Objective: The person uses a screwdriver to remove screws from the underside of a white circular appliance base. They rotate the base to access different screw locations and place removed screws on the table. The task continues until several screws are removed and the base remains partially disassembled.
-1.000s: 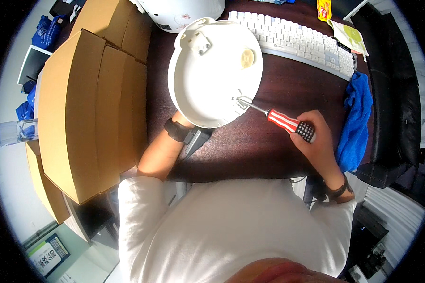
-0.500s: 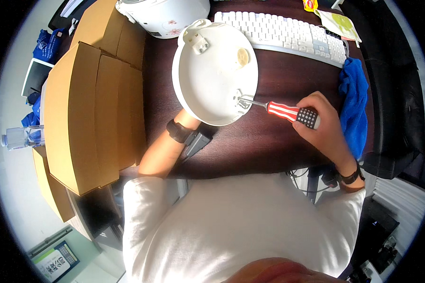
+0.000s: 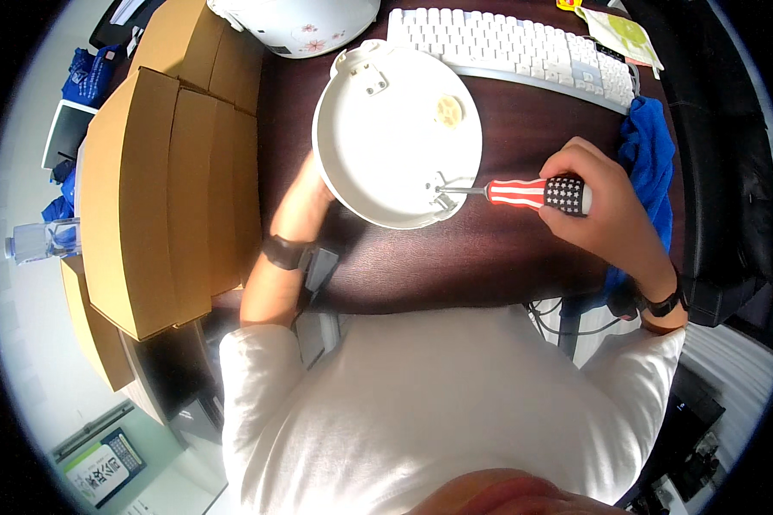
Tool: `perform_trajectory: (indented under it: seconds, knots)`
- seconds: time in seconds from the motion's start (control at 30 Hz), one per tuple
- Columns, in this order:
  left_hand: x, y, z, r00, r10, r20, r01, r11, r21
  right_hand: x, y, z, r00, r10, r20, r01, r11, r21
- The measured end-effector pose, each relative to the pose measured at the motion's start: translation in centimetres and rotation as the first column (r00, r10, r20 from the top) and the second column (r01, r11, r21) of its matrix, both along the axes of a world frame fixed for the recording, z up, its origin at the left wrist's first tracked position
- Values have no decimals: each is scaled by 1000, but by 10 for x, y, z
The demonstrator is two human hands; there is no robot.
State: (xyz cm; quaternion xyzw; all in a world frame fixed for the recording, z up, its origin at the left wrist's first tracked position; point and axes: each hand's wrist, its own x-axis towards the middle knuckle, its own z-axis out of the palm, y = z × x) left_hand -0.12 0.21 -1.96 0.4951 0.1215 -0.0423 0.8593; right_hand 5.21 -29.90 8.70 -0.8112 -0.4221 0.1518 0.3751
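A round white plastic lid (image 3: 361, 154), hollow side up, is held above the dark table by my left hand (image 3: 314, 182); that hand's fingers are hidden beneath the lid. My right hand (image 3: 608, 206) grips a screwdriver (image 3: 515, 193) by its red, white and black star-patterned handle. Its shaft points left, and the tip meets a small metal-and-plastic fitting (image 3: 439, 190) near the lid's lower right rim. Another white fitting (image 3: 369, 80) sits at the lid's upper left, by the hinge part. A round yellowish piece (image 3: 448, 111) is on the lid's right side.
Behind the lid stands a white rice cooker (image 3: 318, 26) with a flower print. A white keyboard (image 3: 524, 56) lies at the far right, next to a blue cloth (image 3: 648, 154). Cardboard boxes (image 3: 155, 206) line the left side, with a clear bottle (image 3: 45, 241) beyond them.
The lid has shifted slightly right and turned a little, with my left forearm now lower and further left. The screwdriver has swung closer to level, its tip still at the fitting.
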Motion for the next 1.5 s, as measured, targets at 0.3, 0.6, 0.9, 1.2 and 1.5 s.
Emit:
perform_trajectory:
  seconds: [0.3, 0.6, 0.9, 1.2, 1.5]
  knots:
    - [-31, 10, 50, 972, 217, -89, -209, 974, 87, 2, 3, -8, 1000, 19, 1, -19, 997, 76]
    - [-20, -4, 56, 917, 359, 173, -396, 869, 296, 0, 7, -48, 991, -122, 52, 112, 980, 163]
    - [-8, 3, 44, 816, 353, 457, -546, 731, 410, 4, 18, -115, 949, -218, -227, 260, 949, 176]
    - [-18, 11, 21, 762, 390, 517, -606, 710, 359, -11, 23, -123, 987, -124, -104, 138, 981, 136]
    - [-21, 15, 9, 756, 364, 544, -623, 658, 424, -14, 22, -127, 758, -163, -631, 293, 950, 107]
